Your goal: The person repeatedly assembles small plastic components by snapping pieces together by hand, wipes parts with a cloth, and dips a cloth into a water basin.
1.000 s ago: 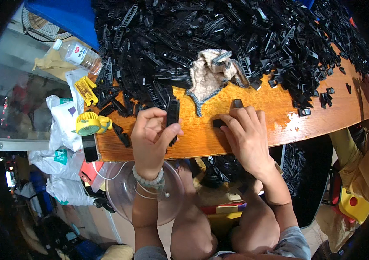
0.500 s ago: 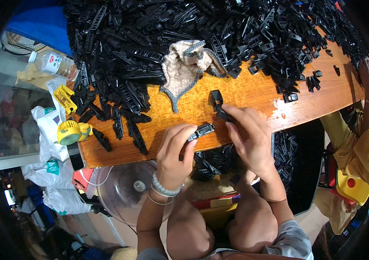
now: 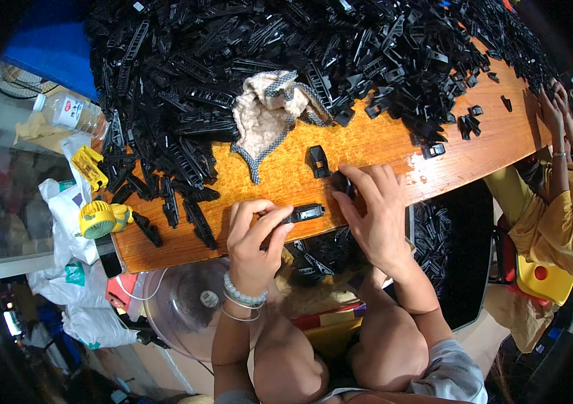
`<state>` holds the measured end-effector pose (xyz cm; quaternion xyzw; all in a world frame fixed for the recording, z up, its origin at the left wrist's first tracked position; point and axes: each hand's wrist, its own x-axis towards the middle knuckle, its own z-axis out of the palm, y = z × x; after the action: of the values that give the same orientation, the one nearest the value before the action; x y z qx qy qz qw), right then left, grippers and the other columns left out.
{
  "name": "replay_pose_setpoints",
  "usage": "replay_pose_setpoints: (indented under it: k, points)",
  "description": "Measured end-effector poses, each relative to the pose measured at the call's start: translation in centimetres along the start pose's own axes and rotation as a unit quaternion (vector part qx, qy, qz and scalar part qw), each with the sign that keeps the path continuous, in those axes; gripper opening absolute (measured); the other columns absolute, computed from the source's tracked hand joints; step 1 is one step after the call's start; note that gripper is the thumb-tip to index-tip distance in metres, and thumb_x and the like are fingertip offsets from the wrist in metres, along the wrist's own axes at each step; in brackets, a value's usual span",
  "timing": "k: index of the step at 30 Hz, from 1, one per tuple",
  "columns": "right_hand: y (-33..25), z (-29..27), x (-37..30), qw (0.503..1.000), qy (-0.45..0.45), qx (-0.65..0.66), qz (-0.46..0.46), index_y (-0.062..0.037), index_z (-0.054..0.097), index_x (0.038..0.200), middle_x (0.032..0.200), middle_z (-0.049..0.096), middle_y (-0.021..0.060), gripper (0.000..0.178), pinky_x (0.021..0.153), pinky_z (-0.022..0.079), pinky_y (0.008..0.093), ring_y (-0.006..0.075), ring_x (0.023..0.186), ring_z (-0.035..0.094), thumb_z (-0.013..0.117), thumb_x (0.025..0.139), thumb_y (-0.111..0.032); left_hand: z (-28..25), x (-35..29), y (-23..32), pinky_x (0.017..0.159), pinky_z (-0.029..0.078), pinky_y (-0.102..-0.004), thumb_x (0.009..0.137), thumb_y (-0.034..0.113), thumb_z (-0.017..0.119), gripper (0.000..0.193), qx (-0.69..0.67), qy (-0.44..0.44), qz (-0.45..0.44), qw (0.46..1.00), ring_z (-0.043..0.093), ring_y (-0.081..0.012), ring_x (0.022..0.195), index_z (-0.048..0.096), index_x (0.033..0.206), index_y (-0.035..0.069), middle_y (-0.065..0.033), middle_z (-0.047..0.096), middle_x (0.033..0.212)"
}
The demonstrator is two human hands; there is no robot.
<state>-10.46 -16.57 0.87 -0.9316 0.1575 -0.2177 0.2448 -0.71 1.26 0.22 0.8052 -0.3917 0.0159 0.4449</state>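
Between the thumb and fingers of my left hand [image 3: 254,237] is a small oblong black plastic part [image 3: 308,213], held above the front edge of the wooden table [image 3: 269,192]. My right hand [image 3: 379,215] pinches a small black plastic piece [image 3: 343,183], largely covered by the fingers. Just beyond those fingertips a black car-shaped plastic part [image 3: 317,161] lies on the wood, apart from the hand. Farther back, a crumpled beige cloth [image 3: 259,116] with a checked border rests against a big heap of black plastic parts [image 3: 192,60].
Left on the table are loose black parts [image 3: 199,223], a yellow handheld fan [image 3: 98,219] and a plastic bottle [image 3: 71,114]. Below the edge stand a clear round tub [image 3: 178,323] and a black bin [image 3: 461,249] of parts. Another person's hands [image 3: 555,111] work at the far right.
The whole view has shifted slightly. The part in my left hand has turned nearer to level. A gap now shows between my right fingers' piece and the car-shaped part.
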Motion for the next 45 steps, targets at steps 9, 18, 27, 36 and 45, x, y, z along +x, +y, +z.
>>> replay_pose_setpoints:
  k: [9,18,27,36,45]
  points:
    - [0.6,-0.2,-0.2,0.974,-0.081,0.203,-0.051,-0.0054,0.07,0.099,0.091,0.06,0.0081,0.026,0.08,0.039,0.0364,0.0246,0.09,0.054,0.077,0.074,-0.011,-0.4,0.2,-0.8,0.077,0.047,-0.0327,0.071,-0.006,0.073,0.022,-0.028,-0.006,-0.013,0.999,0.058,-0.025,0.086,0.068,0.092,-0.004,-0.011,0.061,0.093]
    - [0.4,0.5,1.0,0.964,-0.081,0.244,-0.065,-0.0029,0.074,0.096,0.088,0.061,0.0053,0.028,0.078,0.043,0.0325,0.0234,0.085,0.054,0.079,0.069,-0.007,-0.3,0.7,-0.6,0.076,0.045,-0.0373,0.072,-0.002,0.072,0.022,-0.004,-0.035,0.051,0.998,0.054,-0.0286,0.085,0.068,0.094,-0.001,-0.0104,0.059,0.091]
    - [0.3,0.2,0.2,0.941,-0.147,0.303,-0.038,-0.0012,0.073,0.094,0.093,0.063,0.0092,0.024,0.085,0.045,0.0357,0.0259,0.093,0.058,0.077,0.076,-0.016,-2.5,-2.0,0.3,0.08,0.048,-0.0331,0.073,0.006,0.08,0.035,0.0,0.08,0.016,0.997,0.06,-0.0251,0.092,0.07,0.105,0.0,-0.0122,0.062,0.099]
    - [0.2,2.3,3.4,0.998,0.032,0.009,-0.057,-0.0031,0.062,0.1,0.093,0.056,0.0124,0.025,0.075,0.045,0.0408,0.0318,0.086,0.055,0.071,0.081,-0.015,-4.1,-4.3,-3.0,0.064,0.044,-0.0276,0.08,0.002,0.073,0.019,0.181,0.218,-0.126,0.951,0.049,-0.0132,0.07,0.059,0.093,0.001,-0.0048,0.057,0.087]
    - [0.1,3.2,3.3,0.997,0.058,0.027,-0.044,-0.004,0.06,0.091,0.087,0.055,0.013,0.016,0.071,0.044,0.041,0.0324,0.081,0.056,0.071,0.081,-0.011,-7.1,-7.1,-2.5,0.059,0.044,-0.0224,0.086,-0.002,0.063,0.011,-0.036,0.28,-0.241,0.929,0.055,-0.0133,0.066,0.059,0.096,0.0,-0.0058,0.061,0.091]
